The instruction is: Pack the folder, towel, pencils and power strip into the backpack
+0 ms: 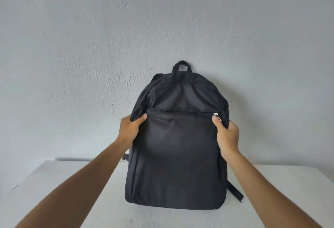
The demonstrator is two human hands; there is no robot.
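Standing upright on the white tabletop (54, 191), the black backpack (180, 155) faces you, its back toward the grey plaster wall (162, 20); whether it touches the wall you cannot tell.

Carry loop (182, 66) sticks up at the top. Upper part of the bag sags and creases inward. Front pocket runs across the lower two thirds, and its zipper line looks closed, with a silver zipper pull (215, 114) at the right end.

Your left hand (130, 130) grips the bag's left edge at the pocket's top corner: thumb lies over the front fabric, fingers curl out of sight behind the side. Your right hand (226, 137) grips the right edge at the same height, thumb tip on the front just below the zipper pull, fingers wrapped round the side fabric. Both grips pinch cloth; neither is spread. Both forearms reach in from the lower corners, bare.

One shoulder strap (235, 190) trails out from the lower right of the bag onto the tabletop. A short bit of grey strap (126, 156) shows at the left side, beside your left wrist.

Tabletop edge meets the wall behind the bag; a thin shadow lies along that line at the left. Wall is rough, with small pits and marks.
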